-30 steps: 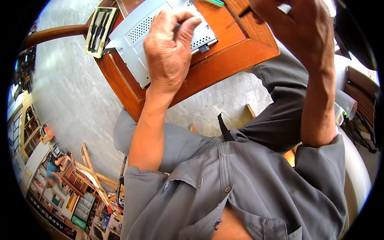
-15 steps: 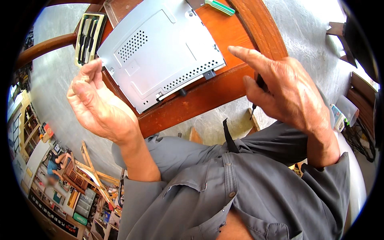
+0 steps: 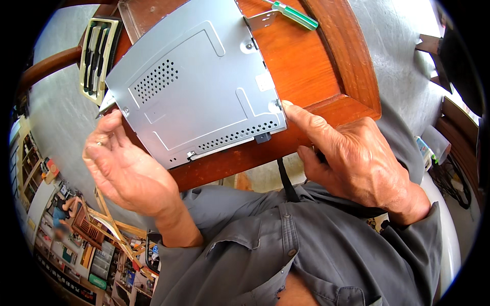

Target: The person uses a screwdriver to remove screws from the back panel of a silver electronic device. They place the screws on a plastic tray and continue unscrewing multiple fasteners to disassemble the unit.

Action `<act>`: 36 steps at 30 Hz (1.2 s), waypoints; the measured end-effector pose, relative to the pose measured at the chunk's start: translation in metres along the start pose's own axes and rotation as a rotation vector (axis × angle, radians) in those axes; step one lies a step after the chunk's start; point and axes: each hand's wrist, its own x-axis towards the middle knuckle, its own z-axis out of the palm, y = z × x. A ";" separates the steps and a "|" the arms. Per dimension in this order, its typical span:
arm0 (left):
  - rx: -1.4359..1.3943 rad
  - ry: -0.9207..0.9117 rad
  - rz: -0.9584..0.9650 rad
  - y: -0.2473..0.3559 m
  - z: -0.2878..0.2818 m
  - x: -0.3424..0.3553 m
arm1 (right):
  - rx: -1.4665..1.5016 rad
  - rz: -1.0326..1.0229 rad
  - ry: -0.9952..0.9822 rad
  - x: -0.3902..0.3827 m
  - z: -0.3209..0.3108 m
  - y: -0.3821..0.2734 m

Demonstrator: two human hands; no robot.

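A flat silver metal case [image 3: 204, 86] with rows of punched holes lies on the wooden surface before me. At its left edge is my left hand [image 3: 127, 171], palm up, fingers extended, the fingertips against the case's side. Something small and pale shows by that thumb, too small to make out. My right hand [image 3: 352, 155] points its index finger at the case's near right corner and touches it there. Its other fingers are curled around a thin dark screwdriver, now almost wholly hidden by the hand.
Beyond the case lies a green-handled screwdriver [image 3: 296, 15] beside a perforated metal bracket [image 3: 263, 19]. A pale tray of small tools [image 3: 99, 58] stands at the left. The wooden seat [image 3: 352, 66] has a raised curved rim. Shelves and a person are far to the lower left.
My right index finger has come down onto the case's corner. My left fingertips have shifted down along with the case's left edge. The case appears moved nearer and slightly turned.
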 end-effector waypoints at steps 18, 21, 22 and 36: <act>-0.519 0.125 -0.671 -0.005 -0.025 0.011 | 0.394 0.213 0.012 0.020 0.005 0.013; -0.623 0.104 -0.685 -0.007 -0.027 0.011 | 0.338 0.266 -0.071 0.023 -0.002 0.009; -0.672 0.092 -0.691 -0.007 -0.029 0.010 | 0.353 0.240 -0.046 0.023 0.000 0.010; -0.674 0.114 -0.637 0.004 -0.022 0.007 | 0.426 0.120 0.036 0.026 0.009 0.017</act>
